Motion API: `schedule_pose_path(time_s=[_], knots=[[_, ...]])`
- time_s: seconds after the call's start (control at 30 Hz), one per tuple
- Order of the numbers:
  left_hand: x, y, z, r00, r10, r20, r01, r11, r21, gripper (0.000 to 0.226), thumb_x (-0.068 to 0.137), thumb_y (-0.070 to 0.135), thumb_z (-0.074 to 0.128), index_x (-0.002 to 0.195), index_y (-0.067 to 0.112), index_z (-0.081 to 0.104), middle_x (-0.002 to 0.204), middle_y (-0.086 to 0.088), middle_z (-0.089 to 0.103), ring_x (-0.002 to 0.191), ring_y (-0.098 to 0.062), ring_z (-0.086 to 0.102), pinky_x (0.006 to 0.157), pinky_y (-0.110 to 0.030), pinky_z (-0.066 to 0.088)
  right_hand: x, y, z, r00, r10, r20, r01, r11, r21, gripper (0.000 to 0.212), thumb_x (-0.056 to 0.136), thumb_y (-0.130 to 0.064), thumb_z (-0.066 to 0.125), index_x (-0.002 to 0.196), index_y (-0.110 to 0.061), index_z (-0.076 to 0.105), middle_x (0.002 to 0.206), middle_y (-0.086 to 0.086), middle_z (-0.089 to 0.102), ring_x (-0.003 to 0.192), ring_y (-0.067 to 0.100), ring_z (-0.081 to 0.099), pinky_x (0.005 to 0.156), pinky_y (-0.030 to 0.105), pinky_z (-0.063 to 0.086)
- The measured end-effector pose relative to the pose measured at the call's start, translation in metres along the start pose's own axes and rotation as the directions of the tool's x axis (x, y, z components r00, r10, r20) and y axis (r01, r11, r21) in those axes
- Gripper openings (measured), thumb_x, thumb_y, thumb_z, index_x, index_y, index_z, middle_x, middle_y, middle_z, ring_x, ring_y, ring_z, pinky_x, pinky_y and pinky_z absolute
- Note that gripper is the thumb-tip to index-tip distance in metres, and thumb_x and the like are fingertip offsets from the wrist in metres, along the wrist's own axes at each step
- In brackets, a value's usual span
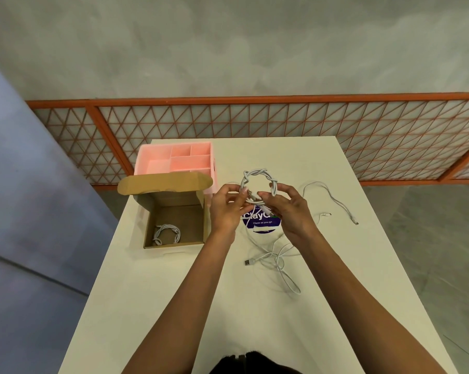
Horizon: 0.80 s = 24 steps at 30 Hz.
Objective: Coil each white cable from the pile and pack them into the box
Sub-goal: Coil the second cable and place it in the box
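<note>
The left hand (226,209) and the right hand (287,209) pinch the bottom of a round, twisted white cable coil (257,175) above the matte cream table (174,292) — at its left an open cardboard box (206,225) holds one finished coil (167,233), smooth loose cables (279,263) lie tangled nearby, a pink plastic organizer (158,157) behind the box
</note>
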<state>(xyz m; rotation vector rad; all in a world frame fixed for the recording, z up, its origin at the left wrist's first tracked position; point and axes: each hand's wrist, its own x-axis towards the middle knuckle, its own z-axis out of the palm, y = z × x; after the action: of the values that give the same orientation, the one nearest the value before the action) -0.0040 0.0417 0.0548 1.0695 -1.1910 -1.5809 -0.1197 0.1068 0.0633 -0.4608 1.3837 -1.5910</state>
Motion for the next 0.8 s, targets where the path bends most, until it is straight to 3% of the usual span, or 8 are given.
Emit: schedule_pose_path(time_s=[0.23,0.4,0.53,0.67,0.8], knots=[[0.0,-0.004,0.0,0.995,-0.02,0.095,0.027,0.997,-0.068,0.003,0.095,0.012,0.054,0.093,0.011,0.053,0.088,-0.008,0.059,0.081,-0.016,0.064,0.07,-0.023,0.059,0.003,-0.002,-0.001,0.998,0.061,0.0,-0.061,0.994,-0.089,0.037,0.078,-0.01,0.074,0.11,-0.006,0.057,0.092,0.009,0.073,0.083,0.021,0.068,0.07,0.024,0.048],[0.001,-0.008,0.0,0.984,0.003,0.18,0.003,0.999,-0.038,0.018,0.096,0.017,0.052,0.109,0.007,0.06,0.098,-0.007,0.063,0.09,-0.012,0.067,0.081,-0.029,0.058,0.005,-0.006,-0.002,0.988,0.157,-0.006,-0.156,0.974,-0.165,0.029,0.079,-0.012,0.074,0.105,-0.01,0.062,0.087,0.007,0.069,0.078,0.018,0.065,0.075,0.041,0.054],[0.001,-0.012,-0.003,0.97,-0.011,0.242,0.01,1.0,0.006,0.014,0.092,0.015,0.059,0.102,0.007,0.064,0.086,0.001,0.067,0.09,-0.015,0.068,0.085,-0.031,0.056,0.006,-0.006,-0.004,0.981,0.192,-0.009,-0.192,0.976,-0.099,0.02,0.084,-0.002,0.068,0.103,-0.002,0.061,0.083,0.011,0.064,0.074,0.02,0.064,0.073,0.05,0.057],[-0.001,-0.016,-0.004,0.973,0.031,0.229,-0.041,0.998,0.041,0.008,0.087,0.007,0.066,0.095,0.006,0.066,0.076,0.008,0.07,0.08,-0.012,0.067,0.085,-0.034,0.055,0.009,-0.003,-0.003,0.983,0.184,-0.018,-0.185,0.982,-0.035,0.012,0.084,0.003,0.064,0.096,0.001,0.061,0.08,0.012,0.063,0.074,0.019,0.063,0.077,0.035,0.056],[0.001,-0.017,-0.004,0.984,0.072,0.165,-0.084,0.994,0.063,0.01,0.086,0.016,0.067,0.094,0.01,0.069,0.089,-0.009,0.072,0.087,-0.022,0.069,0.088,-0.044,0.055,0.011,0.001,0.002,0.987,0.156,-0.033,-0.156,0.987,-0.026,0.008,0.085,0.004,0.063,0.086,-0.004,0.06,0.079,0.011,0.064,0.073,0.018,0.062,0.075,0.028,0.055]])
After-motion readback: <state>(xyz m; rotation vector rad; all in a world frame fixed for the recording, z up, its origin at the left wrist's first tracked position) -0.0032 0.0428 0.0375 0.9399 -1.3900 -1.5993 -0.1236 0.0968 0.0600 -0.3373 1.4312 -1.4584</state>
